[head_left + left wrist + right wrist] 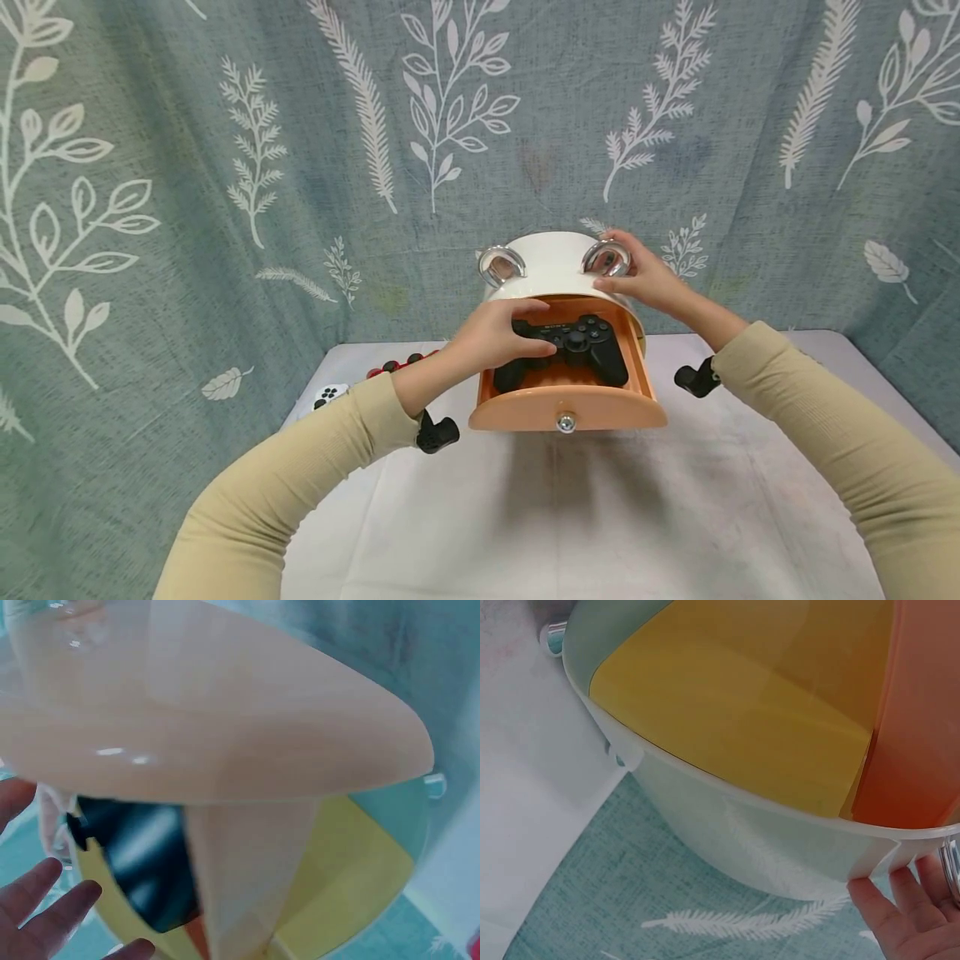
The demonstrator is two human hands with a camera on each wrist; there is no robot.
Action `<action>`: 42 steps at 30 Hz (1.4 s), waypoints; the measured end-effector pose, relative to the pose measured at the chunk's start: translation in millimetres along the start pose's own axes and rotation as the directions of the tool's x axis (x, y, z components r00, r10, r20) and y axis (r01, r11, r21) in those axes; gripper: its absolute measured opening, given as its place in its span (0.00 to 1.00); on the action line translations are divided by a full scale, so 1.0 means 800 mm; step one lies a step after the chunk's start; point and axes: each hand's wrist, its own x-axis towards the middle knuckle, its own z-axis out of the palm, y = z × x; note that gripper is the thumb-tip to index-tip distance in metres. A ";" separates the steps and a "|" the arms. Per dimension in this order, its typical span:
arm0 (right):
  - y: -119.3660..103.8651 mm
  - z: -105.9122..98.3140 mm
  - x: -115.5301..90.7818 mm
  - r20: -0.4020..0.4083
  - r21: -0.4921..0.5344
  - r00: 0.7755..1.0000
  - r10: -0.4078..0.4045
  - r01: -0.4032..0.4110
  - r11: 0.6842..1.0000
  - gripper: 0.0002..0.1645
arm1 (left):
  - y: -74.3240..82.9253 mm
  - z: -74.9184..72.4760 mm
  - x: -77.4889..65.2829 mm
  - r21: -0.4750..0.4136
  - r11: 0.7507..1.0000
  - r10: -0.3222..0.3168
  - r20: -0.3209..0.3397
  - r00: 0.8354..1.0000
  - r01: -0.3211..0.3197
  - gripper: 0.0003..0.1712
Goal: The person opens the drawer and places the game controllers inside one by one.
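Note:
A white rounded drawer box (551,254) with two chrome rings on top stands at the table's back in the head view. Its orange drawer (517,410), with a round silver knob (566,423), is pulled out. Inside lies a black game controller (609,360). My left hand (498,333) reaches over the drawer, thumb and fingers spread around the controller's left part; in the left wrist view its fingertips stand beside the controller (146,862). My right hand (648,279) rests on the box by the right ring (606,258), and its fingertips touch the white shell (780,847) in the right wrist view.
On the table's left lie a white controller (330,393) and a red item with black knobs (405,363), partly behind my left arm. A leaf-patterned curtain (292,167) hangs close behind the box. White cloth (450,517) covers the table.

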 end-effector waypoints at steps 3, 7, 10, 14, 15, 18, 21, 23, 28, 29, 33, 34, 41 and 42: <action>0.000 0.000 0.000 -0.002 -0.010 1.000 0.003 -0.003 1.000 0.43 | 0.003 -0.006 -0.010 -0.042 0.999 0.020 -0.008 1.000 -0.021 0.34; -0.001 0.000 0.000 -0.004 -0.014 1.000 0.000 0.000 1.000 0.44 | 0.010 -0.009 -0.028 -0.055 0.996 0.065 -0.048 0.997 -0.068 0.32; 0.000 0.001 0.000 -0.006 -0.011 1.000 -0.004 0.004 1.000 0.43 | 0.017 -0.009 -0.043 -0.034 0.993 0.107 -0.086 0.991 -0.110 0.29; 0.000 0.001 0.000 -0.005 -0.006 1.000 -0.001 0.001 1.000 0.43 | 0.027 -0.006 -0.062 -0.053 0.984 0.161 -0.117 0.980 -0.168 0.27; 0.000 0.001 0.000 -0.004 -0.009 1.000 0.002 -0.002 1.000 0.43 | 0.029 -0.005 -0.067 -0.073 0.981 0.170 -0.118 0.978 -0.179 0.26; 0.001 0.000 0.000 0.001 -0.006 1.000 0.003 -0.003 1.000 0.44 | 0.033 -0.001 -0.081 -0.145 0.965 0.205 -0.106 0.973 -0.219 0.26; 0.001 0.000 -0.001 0.001 -0.006 1.000 0.001 -0.001 1.000 0.43 | 0.035 0.005 -0.095 -0.272 0.934 0.222 -0.060 0.973 -0.230 0.25; 0.001 0.000 -0.001 0.003 -0.006 1.000 -0.003 0.003 1.000 0.43 | 0.036 0.011 -0.105 -0.347 0.912 0.229 -0.019 0.973 -0.221 0.25; 0.001 -0.001 -0.001 -0.001 -0.009 1.000 -0.002 0.002 1.000 0.43 | 0.032 0.033 -0.122 -0.437 0.885 0.222 0.086 0.971 -0.164 0.25; 0.001 -0.001 -0.001 -0.002 -0.008 1.000 0.001 -0.001 1.000 0.42 | 0.030 0.038 -0.123 -0.445 0.882 0.222 0.099 0.970 -0.156 0.26; 0.001 -0.001 -0.001 -0.006 -0.003 1.000 0.006 -0.006 1.000 0.43 | 0.017 0.060 -0.123 -0.499 0.859 0.209 0.132 0.969 -0.117 0.25; 0.001 -0.001 -0.001 -0.004 -0.003 1.000 0.006 -0.006 1.000 0.43 | 0.013 0.066 -0.122 -0.518 0.849 0.203 0.141 0.969 -0.103 0.26; -0.001 0.001 -0.002 -0.008 -0.005 1.000 0.000 0.000 1.000 0.43 | -0.005 0.097 -0.111 -0.575 0.813 0.194 0.112 0.975 -0.095 0.24; -0.001 0.002 -0.002 -0.007 -0.002 1.000 -0.001 0.001 1.000 0.44 | -0.007 0.100 -0.109 -0.579 0.809 0.195 0.096 0.976 -0.105 0.23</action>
